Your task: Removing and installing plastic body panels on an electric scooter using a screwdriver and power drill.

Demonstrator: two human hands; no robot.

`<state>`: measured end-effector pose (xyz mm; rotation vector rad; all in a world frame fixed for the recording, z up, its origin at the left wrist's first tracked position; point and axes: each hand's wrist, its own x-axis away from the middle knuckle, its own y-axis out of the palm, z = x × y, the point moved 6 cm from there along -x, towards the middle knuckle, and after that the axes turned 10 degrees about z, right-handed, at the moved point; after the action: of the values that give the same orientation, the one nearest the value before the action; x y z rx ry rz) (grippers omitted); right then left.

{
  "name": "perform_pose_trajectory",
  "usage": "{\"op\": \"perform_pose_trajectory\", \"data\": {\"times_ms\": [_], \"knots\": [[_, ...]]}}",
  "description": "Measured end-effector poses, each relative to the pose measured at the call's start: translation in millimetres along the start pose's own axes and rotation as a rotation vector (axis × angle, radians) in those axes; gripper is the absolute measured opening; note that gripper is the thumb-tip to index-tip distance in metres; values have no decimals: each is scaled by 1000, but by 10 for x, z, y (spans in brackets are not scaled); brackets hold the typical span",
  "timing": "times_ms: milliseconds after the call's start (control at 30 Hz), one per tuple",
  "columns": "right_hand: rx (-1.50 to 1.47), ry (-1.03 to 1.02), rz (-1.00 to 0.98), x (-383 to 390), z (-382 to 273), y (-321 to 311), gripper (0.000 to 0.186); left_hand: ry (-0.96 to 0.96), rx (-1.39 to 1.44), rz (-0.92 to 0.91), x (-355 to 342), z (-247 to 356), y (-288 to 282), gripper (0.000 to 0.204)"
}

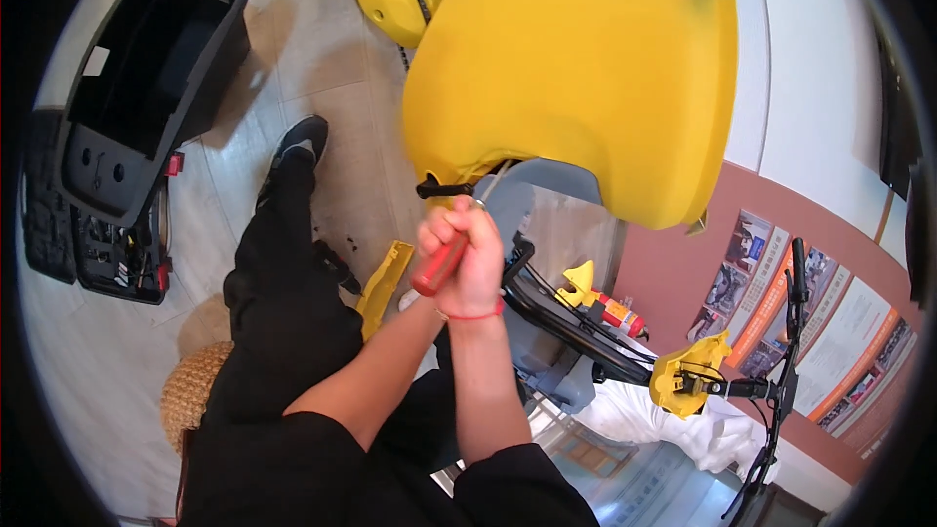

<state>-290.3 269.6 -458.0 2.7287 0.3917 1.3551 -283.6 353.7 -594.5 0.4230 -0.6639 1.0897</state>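
My right hand [468, 249], with a thin red band at its wrist, is closed around the red handle of a screwdriver [441, 268]. The screwdriver's metal shaft slants up and right to the lower edge of a large yellow plastic shell [576, 78], beside a grey plastic part [537, 185]. Whether its tip sits in a screw is too small to tell. Just left of the shaft juts a short black arm-like part [444, 189]. My left forearm [390, 363] crosses toward the right wrist; the left hand is hidden behind the right one.
A black plastic bin [210, 102] lies at left over an open tool case [122, 254]. A yellow strip [386, 288] lies by my leg, near a woven stool [195, 385]. Right are a black tube [556, 317], handlebar [793, 322], red-and-yellow cylinder [622, 315] and wall posters [820, 332].
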Motion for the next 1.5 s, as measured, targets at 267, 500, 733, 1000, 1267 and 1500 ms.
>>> {"op": "perform_pose_trajectory", "data": {"times_ms": [267,500,733,1000,1267,1500], "knots": [[78,35,-62,84,-39,-45,5,-63,11,22,-150,175,172,36],[109,-6,0,49,-45,-5,4,-90,35,-16,-275,156,55,36],[-130,-97,108,-385,-18,538,12,-82,42,-69,-81,185,105,36],[-171,-72,300,46,22,458,11,-41,13,-51,-74,29,168,34],[-483,-67,54,-569,-83,947,18,-31,83,-145,-102,30,299,36],[-348,103,-305,600,227,1623,25,-225,201,-260,-201,92,211,40]]}}
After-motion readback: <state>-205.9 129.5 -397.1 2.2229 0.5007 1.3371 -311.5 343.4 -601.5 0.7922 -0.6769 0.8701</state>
